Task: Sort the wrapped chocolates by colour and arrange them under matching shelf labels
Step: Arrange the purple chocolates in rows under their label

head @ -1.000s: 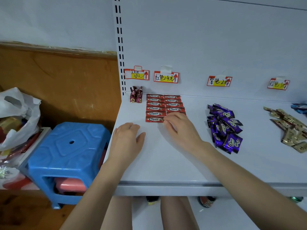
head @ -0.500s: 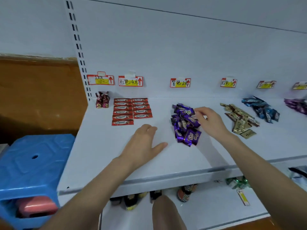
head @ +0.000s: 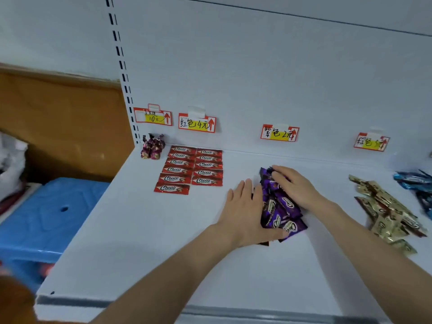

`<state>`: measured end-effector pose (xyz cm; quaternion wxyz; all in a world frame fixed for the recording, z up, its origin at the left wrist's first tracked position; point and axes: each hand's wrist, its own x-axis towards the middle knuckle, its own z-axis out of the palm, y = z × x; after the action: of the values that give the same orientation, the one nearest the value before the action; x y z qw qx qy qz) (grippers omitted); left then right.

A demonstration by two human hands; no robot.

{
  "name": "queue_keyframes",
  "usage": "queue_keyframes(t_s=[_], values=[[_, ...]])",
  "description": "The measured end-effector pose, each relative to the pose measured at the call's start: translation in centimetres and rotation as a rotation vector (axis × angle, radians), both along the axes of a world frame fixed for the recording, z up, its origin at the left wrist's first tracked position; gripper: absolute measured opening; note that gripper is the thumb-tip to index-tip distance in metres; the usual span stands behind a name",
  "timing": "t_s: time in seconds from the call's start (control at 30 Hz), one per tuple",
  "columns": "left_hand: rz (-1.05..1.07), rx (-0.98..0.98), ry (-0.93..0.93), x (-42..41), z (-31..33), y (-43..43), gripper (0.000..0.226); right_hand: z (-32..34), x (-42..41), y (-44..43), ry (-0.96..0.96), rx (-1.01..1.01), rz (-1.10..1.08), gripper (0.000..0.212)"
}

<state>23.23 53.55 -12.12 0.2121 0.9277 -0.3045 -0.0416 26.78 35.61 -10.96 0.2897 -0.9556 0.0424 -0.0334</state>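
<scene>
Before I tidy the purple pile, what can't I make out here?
Head view only.
1. Purple pile: partly covered by left hand and right hand; count unknown.
2. Blue chocolates: cut off by the right edge.
3. Rightmost label: writing blurred, price unreadable.
4. White bag: cut by the left edge, blurred; contents unclear.

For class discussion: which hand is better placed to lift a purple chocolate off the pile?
Probably the right hand: it lies atop the purple pile; the left hand only touches its side.
</scene>
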Motion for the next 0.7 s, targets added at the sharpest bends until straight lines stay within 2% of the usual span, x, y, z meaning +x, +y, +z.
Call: queue_keyframes(t_s=[0.17,0.37,0.5,0.6,0.7], values=[[0.031,-0.042,-0.004,0.1,-0.3,-0.2,0.11,-0.2,-0.4,1.1,-0.044,0.08,0.088,0.033],[0.066,-0.104,0.004,-0.9,0.2,-0.4,0.11,-0.1,-2.6,1.3,-0.035,0.191,0.159,0.032],[0.078,-0.17,0.042,-2.3,0.3,0.2,0.108,0.4,-4.7,1.0,0.037,0.316,0.2,0.032],[0.06,-0.218,0.074,-3.3,0.5,0.8,0.113,0.8,-6.1,0.2,0.0,0.421,0.168,0.024],[0.044,-0.211,0.068,-3.5,1.0,1.3,0.125,0.4,-7.2,-0.6,-0.077,0.31,0.157,0.019]])
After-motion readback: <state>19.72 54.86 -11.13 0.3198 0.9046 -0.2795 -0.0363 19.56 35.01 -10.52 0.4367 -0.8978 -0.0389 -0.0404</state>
